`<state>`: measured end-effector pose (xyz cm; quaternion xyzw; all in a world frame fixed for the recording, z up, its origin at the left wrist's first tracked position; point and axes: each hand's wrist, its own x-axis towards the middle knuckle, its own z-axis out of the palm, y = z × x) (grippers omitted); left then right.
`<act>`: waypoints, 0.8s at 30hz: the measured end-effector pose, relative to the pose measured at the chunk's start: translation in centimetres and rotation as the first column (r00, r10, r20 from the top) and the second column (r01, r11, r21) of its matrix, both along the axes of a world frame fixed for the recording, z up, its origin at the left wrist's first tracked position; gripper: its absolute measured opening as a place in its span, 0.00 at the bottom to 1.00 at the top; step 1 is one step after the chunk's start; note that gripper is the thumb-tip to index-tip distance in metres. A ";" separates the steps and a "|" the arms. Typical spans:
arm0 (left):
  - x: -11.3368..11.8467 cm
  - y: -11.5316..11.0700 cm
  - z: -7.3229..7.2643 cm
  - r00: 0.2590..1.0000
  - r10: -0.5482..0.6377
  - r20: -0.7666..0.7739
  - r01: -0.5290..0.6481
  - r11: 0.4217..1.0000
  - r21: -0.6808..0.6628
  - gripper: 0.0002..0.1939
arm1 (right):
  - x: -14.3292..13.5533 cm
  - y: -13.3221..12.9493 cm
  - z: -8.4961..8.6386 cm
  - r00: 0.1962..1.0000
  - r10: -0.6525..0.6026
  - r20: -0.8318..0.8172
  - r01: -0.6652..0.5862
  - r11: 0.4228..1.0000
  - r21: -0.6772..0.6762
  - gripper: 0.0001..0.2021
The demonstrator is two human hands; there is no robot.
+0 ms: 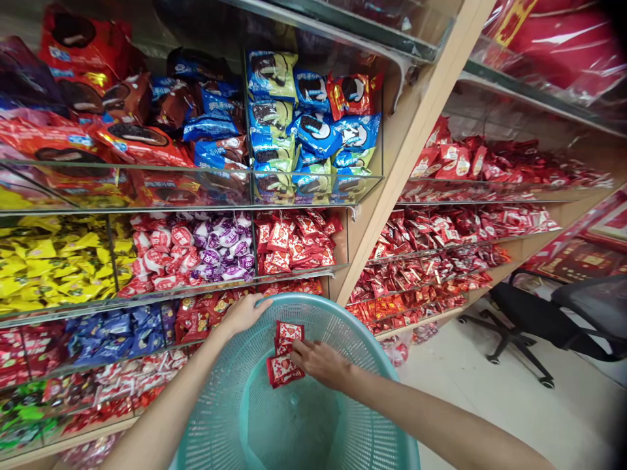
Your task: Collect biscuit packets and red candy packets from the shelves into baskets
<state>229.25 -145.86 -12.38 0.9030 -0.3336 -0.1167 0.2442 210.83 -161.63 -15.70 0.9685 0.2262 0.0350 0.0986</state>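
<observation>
A large teal plastic basket [362, 333] with perforated walls stands in front of the shelves. My left hand [247, 312] grips its far rim, with the fingers curled over the edge. Inside the basket's mouth, my right hand [318, 360] has its fingers closed on several small red-and-white candy packets [283, 370], which hang over the basket's bare bottom. Similar red-and-white packets [294, 243] fill a shelf compartment just beyond the rim.
Glass-fronted shelves hold yellow candies [53, 261], blue packets [122, 333] and cookie packs [274, 124]. A wooden upright [406, 156] divides them from red candies [441, 228] at the right. An office chair [543, 320] stands on the floor at the right.
</observation>
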 end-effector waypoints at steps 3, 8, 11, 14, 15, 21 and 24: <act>0.0 0.0 -0.2 1.000 -0.004 0.003 0.004 1.000 -0.010 0.26 | -0.3 0.4 0.0 0.999 -0.049 -0.004 0.049 0.998 0.025 0.09; -0.1 -0.1 0.2 1.000 0.020 -0.015 -0.020 1.000 -0.004 0.24 | 0.0 1.8 -0.3 0.998 0.061 -0.017 -0.059 0.991 0.124 0.17; -0.3 -0.2 0.4 0.998 0.048 -0.034 -0.048 0.999 -0.001 0.24 | 0.3 2.4 -1.3 0.991 0.132 0.001 -0.131 0.984 0.120 0.25; -0.3 -0.3 0.3 0.999 0.039 -0.017 -0.039 0.999 0.005 0.25 | 0.5 2.6 -2.7 0.995 0.095 0.004 -0.095 0.989 0.113 0.24; -0.3 -0.3 0.3 0.999 0.033 -0.006 -0.033 0.999 0.008 0.25 | 0.6 2.6 -3.0 0.997 0.074 0.001 -0.074 0.990 0.116 0.22; -0.4 -0.4 0.5 1.000 0.020 0.022 -0.021 0.999 0.034 0.25 | 0.6 2.6 -3.9 0.999 0.042 -0.019 -0.038 0.988 0.149 0.20; -0.4 -0.4 0.7 0.999 0.008 0.031 -0.009 0.999 0.050 0.26 | 0.5 2.7 -3.7 0.998 0.031 -0.045 -0.022 0.982 0.189 0.16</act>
